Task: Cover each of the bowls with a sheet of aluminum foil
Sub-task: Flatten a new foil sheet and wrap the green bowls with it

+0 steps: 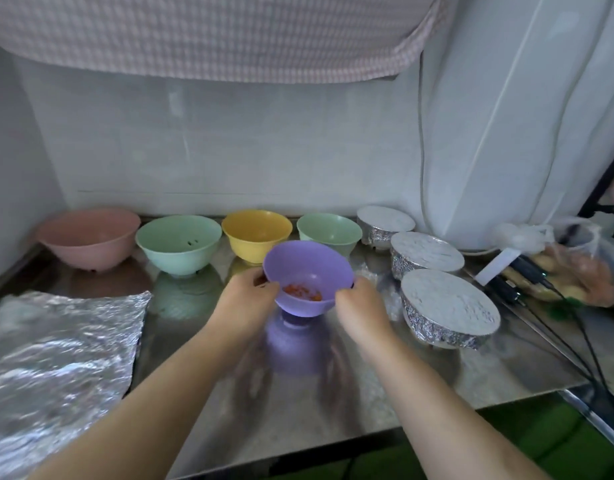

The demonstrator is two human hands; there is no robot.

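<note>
At the centre of the frame, a purple bowl (309,275) with small orange-red bits at its bottom sits between two hands on a shiny steel table (454,368). The left hand (245,299) curls its fingers around the bowl's left rim; the right hand (359,306) grips the right rim the same way. No brand, label or writing can be read anywhere.

Behind it, along the wall, stand four uncovered bowls in a row: a pink bowl (89,237), a green bowl (178,242), a yellow bowl (257,233) and a second green bowl (329,230), the last partly hidden by the purple one. To the right, three foil-covered bowls (449,306) run from far to near. A loose foil sheet (59,355) lies crinkled at lower left. Cables (554,320) and a plastic bag (585,265) crowd the right edge.
</note>
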